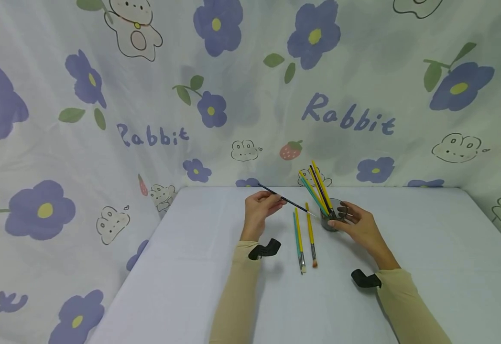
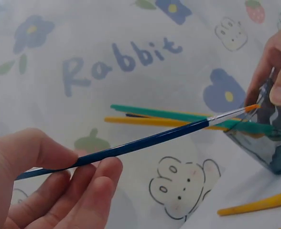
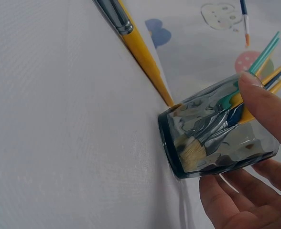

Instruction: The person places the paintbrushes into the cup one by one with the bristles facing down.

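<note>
My left hand [image 1: 259, 212] pinches a dark blue paintbrush [image 2: 150, 140] between thumb and fingers. Its orange bristles [image 2: 252, 108] point right and down, overlapping the glass in the left wrist view. Around a clear grey-tinted glass [image 3: 188, 125] on the table curls my right hand [image 1: 364, 228], thumb on one side and fingers on the other. Inside the glass several brushes lean left with bristles down: a teal brush [image 1: 312, 193], yellow ones [image 1: 321, 184] and a dark one. Pale bristles [image 3: 193, 155] show through the glass near its base.
Between the hands, left of the glass, a teal brush [image 1: 296, 236], a yellow brush [image 1: 299, 234] and another yellow brush [image 1: 310, 229] lie on the white table [image 1: 181, 286], bristles toward me. A patterned curtain [image 1: 250, 110] hangs behind the table.
</note>
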Demonstrator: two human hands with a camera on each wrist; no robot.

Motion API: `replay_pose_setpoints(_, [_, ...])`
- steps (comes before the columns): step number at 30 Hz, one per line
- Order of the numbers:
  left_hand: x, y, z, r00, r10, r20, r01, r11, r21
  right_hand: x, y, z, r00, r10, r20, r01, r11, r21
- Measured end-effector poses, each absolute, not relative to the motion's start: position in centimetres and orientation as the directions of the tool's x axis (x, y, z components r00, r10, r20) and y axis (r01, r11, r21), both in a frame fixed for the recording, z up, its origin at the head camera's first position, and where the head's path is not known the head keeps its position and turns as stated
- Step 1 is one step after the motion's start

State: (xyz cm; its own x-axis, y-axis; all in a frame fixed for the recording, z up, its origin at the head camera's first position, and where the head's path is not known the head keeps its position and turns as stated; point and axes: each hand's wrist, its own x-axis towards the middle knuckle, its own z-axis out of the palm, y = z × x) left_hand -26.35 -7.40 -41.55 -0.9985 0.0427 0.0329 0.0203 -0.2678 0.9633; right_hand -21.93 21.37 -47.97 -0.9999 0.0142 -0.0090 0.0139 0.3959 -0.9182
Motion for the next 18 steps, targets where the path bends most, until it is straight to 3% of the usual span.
replay_pose_setpoints(18, [-25.2, -4.7, -41.2, -0.998, 0.008, 0.07, 0.065, -0.267, 0.961, -21.9, 21.3, -48.0, -0.999, 0.016, -0.028, 0.032, 0.391, -0.92])
